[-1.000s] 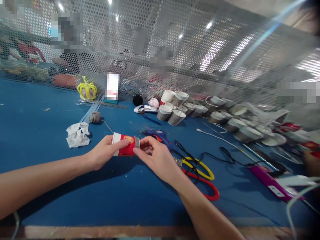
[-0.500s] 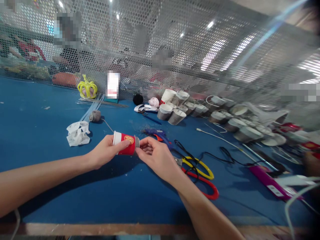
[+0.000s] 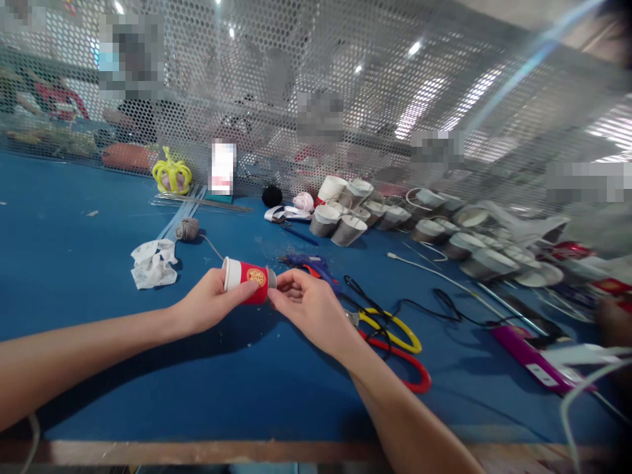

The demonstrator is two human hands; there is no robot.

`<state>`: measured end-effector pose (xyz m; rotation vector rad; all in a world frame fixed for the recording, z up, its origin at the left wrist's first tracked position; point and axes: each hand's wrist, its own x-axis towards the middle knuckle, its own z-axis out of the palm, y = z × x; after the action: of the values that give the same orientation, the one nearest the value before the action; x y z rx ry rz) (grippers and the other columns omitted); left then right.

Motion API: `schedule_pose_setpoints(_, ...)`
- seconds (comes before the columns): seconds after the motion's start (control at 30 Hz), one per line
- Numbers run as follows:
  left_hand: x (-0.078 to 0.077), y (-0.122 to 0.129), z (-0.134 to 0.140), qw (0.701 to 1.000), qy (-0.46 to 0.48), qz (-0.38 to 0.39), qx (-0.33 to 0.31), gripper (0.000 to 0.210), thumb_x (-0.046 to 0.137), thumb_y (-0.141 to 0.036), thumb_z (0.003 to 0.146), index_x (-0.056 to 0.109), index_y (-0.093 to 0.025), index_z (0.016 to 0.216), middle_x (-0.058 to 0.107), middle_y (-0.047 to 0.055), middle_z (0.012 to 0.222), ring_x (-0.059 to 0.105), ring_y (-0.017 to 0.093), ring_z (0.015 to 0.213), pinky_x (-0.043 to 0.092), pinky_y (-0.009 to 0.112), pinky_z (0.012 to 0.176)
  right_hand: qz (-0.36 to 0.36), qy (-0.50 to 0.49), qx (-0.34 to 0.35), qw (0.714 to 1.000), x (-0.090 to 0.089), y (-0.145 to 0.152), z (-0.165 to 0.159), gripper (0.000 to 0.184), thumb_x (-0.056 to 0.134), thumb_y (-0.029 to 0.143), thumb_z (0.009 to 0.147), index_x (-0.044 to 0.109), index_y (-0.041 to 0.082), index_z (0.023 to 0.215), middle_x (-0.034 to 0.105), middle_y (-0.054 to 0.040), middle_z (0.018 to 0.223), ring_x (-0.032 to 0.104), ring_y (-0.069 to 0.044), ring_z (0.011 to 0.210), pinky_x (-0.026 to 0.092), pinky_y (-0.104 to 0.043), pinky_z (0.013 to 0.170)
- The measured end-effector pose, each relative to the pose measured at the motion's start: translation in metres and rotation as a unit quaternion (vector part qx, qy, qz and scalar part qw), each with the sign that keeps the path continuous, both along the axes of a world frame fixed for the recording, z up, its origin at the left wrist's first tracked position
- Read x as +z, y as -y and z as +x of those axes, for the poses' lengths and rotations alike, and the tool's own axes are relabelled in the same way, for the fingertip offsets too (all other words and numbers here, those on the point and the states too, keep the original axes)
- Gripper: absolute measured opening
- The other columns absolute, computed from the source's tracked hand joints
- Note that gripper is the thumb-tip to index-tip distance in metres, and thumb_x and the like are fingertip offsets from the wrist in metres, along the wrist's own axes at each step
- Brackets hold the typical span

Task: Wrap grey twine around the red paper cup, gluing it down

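My left hand point(image 3: 210, 299) is closed round a red and white paper cup point(image 3: 257, 280), its thumb along the side below a yellow round logo. The cup lies on its side above the table, its white rim to the left. Grey yarn point(image 3: 271, 278) covers its narrow right end. There, the thumb and fingers of my right hand point(image 3: 311, 306) are closed at the yarn; the exact pinch is partly hidden. From a grey yarn ball point(image 3: 187, 229), a strand runs to behind the cup.
Right of my hands lie a blue glue gun point(image 3: 311, 264), scissors point(image 3: 390, 339) with yellow and red handles, and a purple power strip point(image 3: 533, 362). Grey-wrapped cups point(image 3: 349, 230) cluster at the back right. Crumpled white paper point(image 3: 154, 263) lies left. A perforated metal screen point(image 3: 276, 85) borders the back.
The cup has turned slightly in my left hand: its logo has shifted and more of its open rim shows. My right hand stays at the yarn-covered end, nearly still.
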<state>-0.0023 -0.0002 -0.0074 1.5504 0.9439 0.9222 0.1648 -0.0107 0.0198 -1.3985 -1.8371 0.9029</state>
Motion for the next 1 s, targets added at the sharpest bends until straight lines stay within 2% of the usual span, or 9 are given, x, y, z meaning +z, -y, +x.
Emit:
schedule_pose_setpoints(0.27, -0.0017, 0.001, 0.0011, 0.999, -0.034, 0.041, -0.01, 0.032, 0.045, -0.038, 0.079, 0.061, -0.01, 0.08, 0.063, 0.002, 0.071, 0.053, 0.013, 0.064, 0.042, 0.02, 0.059, 0.007, 0.012, -0.003, 1.0, 0.0009, 0.0001, 0.0001, 0.005, 0.053, 0.021, 0.07, 0.051, 0.016, 0.068, 0.06, -0.0008, 0.06, 0.056, -0.011, 0.054, 0.045, -0.022, 0.051)
schedule_pose_setpoints(0.43, 0.0005, 0.0016, 0.001, 0.998, -0.032, 0.051, -0.02, 0.029, 0.044, -0.035, 0.08, 0.061, -0.011, 0.079, 0.062, 0.001, 0.07, 0.052, 0.011, 0.061, 0.041, 0.018, 0.057, -0.014, -0.007, 0.018, 1.0, 0.0006, -0.0026, 0.0035, 0.01, 0.053, 0.026, 0.072, 0.051, 0.016, 0.07, 0.06, -0.0019, 0.063, 0.059, -0.013, 0.058, 0.047, -0.023, 0.053)
schedule_pose_setpoints(0.63, -0.0008, 0.0008, 0.001, 0.995, -0.059, 0.08, -0.026, 0.031, 0.043, -0.035, 0.081, 0.062, -0.011, 0.085, 0.064, 0.004, 0.079, 0.055, 0.015, 0.071, 0.042, 0.021, 0.065, -0.022, -0.016, 0.017, 0.999, -0.0023, -0.006, 0.0059, 0.013, 0.051, 0.029, 0.073, 0.051, 0.016, 0.069, 0.058, -0.0016, 0.06, 0.06, -0.015, 0.057, 0.047, -0.026, 0.053)
schedule_pose_setpoints(0.8, -0.004, 0.0002, 0.0017, 0.995, -0.063, 0.069, -0.024, 0.033, 0.042, -0.036, 0.081, 0.063, -0.009, 0.085, 0.064, 0.005, 0.076, 0.056, 0.016, 0.069, 0.042, 0.022, 0.062, -0.027, -0.017, 0.012, 0.999, -0.0037, -0.007, 0.005, 0.013, 0.051, 0.027, 0.073, 0.049, 0.016, 0.067, 0.057, -0.0011, 0.059, 0.06, -0.015, 0.055, 0.048, -0.026, 0.052)
schedule_pose_setpoints(1.0, -0.0044, 0.0001, 0.0027, 0.996, -0.044, 0.068, -0.029, 0.034, 0.042, -0.036, 0.081, 0.062, -0.01, 0.089, 0.065, 0.005, 0.081, 0.057, 0.017, 0.073, 0.043, 0.022, 0.066, -0.034, -0.038, 0.022, 0.998, -0.0031, -0.0081, 0.0059, 0.021, 0.05, 0.035, 0.075, 0.049, 0.016, 0.067, 0.057, -0.0012, 0.06, 0.061, -0.014, 0.055, 0.05, -0.026, 0.054)
